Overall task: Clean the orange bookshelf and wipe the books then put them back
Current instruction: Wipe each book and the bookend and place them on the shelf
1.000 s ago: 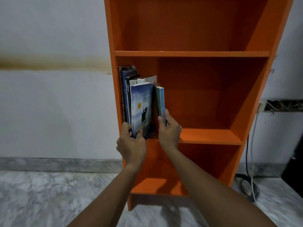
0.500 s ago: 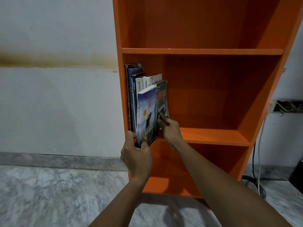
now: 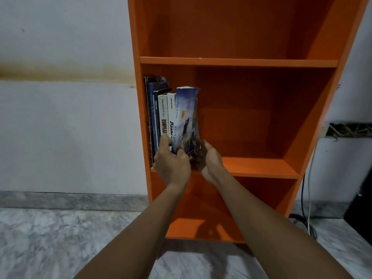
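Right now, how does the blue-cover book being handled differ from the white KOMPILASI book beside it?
The blue-cover book leans with its front cover showing, both hands on its lower end; the KOMPILASI book stands upright, spine out. The blue one sits last in the row; KOMPILASI is mid-row. Both are on the middle shelf.

Two bare forearms are seen entering from the bottom edge, one on each side. No sleeve, cuff or glove is worn on either arm as far as the frame shows; the forearms are uncovered up to the wrists. The left hand [image 3: 172, 160] and the right hand [image 3: 208, 158] are likewise left bare. Short fingernails can be made out on a few fingers, though fine detail is lost to blur.
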Available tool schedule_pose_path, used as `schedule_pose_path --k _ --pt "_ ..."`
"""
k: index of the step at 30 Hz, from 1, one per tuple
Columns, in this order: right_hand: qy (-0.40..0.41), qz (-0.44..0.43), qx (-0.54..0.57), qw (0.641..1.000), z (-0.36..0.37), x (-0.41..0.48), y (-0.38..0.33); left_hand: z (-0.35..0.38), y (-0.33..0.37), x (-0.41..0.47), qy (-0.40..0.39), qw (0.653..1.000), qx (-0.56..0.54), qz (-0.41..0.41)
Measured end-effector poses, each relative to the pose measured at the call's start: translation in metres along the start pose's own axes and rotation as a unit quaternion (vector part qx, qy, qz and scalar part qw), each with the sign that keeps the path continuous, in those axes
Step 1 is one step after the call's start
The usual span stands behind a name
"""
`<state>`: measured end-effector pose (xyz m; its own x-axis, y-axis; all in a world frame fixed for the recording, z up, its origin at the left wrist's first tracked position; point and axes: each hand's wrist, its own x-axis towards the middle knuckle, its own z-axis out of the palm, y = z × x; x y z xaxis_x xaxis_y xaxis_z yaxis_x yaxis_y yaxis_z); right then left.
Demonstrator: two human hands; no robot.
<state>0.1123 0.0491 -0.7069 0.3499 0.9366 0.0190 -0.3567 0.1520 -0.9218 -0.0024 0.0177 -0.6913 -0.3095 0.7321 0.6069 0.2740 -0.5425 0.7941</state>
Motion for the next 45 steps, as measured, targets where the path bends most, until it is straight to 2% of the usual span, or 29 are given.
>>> schedule_pose_path --k 5,8,11,15,18,20,22,24,25,27,29,32,34,37,41,45 --pt "-0.018 -0.152 -0.154 0.976 -0.007 0.0 -0.001 0.015 -0.01 -0.008 0.003 1.0 0.009 -0.029" --pt "-0.048 -0.164 -0.176 0.969 -0.013 0.005 -0.003 0.028 -0.017 -0.013 -0.01 0.999 -0.002 -0.046" --pt "-0.086 -0.139 -0.198 0.966 -0.011 0.002 -0.016 0.034 -0.022 -0.015 -0.034 0.996 -0.029 -0.074" --pt "-0.136 -0.095 -0.184 0.969 -0.01 0.001 -0.03 0.024 -0.031 -0.021 -0.144 0.987 -0.029 -0.068" --pt "-0.167 -0.102 -0.189 0.962 -0.011 0.002 -0.031 0.006 -0.042 -0.018 -0.285 0.957 -0.056 -0.019" --pt "-0.175 -0.116 -0.188 0.959 -0.013 0.002 -0.027 -0.004 -0.048 -0.014 -0.331 0.942 -0.047 0.005" --pt "-0.155 -0.132 -0.189 0.961 -0.014 0.004 -0.022 -0.01 -0.051 -0.011 -0.29 0.956 0.018 0.035" --pt "-0.117 -0.167 -0.196 0.959 -0.01 0.004 -0.016 -0.011 -0.048 -0.006 -0.174 0.978 0.098 0.061" --pt "-0.093 -0.183 -0.213 0.955 -0.009 0.004 -0.014 -0.01 -0.044 -0.004 -0.128 0.982 0.122 0.072" --pt "-0.055 -0.209 -0.268 0.939 -0.008 0.004 -0.009 -0.005 -0.033 0.002 -0.089 0.981 0.148 0.087" --pt "-0.048 -0.213 -0.3 0.929 -0.013 0.006 -0.007 0.001 -0.025 0.006 -0.08 0.98 0.158 0.087" --pt "-0.119 -0.16 -0.289 0.936 -0.016 0.011 -0.009 0.008 -0.024 0.009 -0.06 0.982 0.165 0.069" --pt "-0.138 -0.14 -0.291 0.936 -0.012 0.015 -0.011 0.011 -0.031 0.011 -0.067 0.981 0.169 0.07" --pt "-0.123 -0.129 -0.289 0.941 -0.007 0.023 -0.011 0.014 -0.042 0.013 -0.089 0.975 0.184 0.081" --pt "-0.075 -0.085 -0.209 0.971 -0.006 0.033 -0.014 0.016 -0.055 0.007 -0.103 0.966 0.21 0.114" --pt "-0.046 -0.039 -0.234 0.97 -0.003 0.053 -0.017 0.021 -0.063 -0.001 -0.1 0.968 0.201 0.112"
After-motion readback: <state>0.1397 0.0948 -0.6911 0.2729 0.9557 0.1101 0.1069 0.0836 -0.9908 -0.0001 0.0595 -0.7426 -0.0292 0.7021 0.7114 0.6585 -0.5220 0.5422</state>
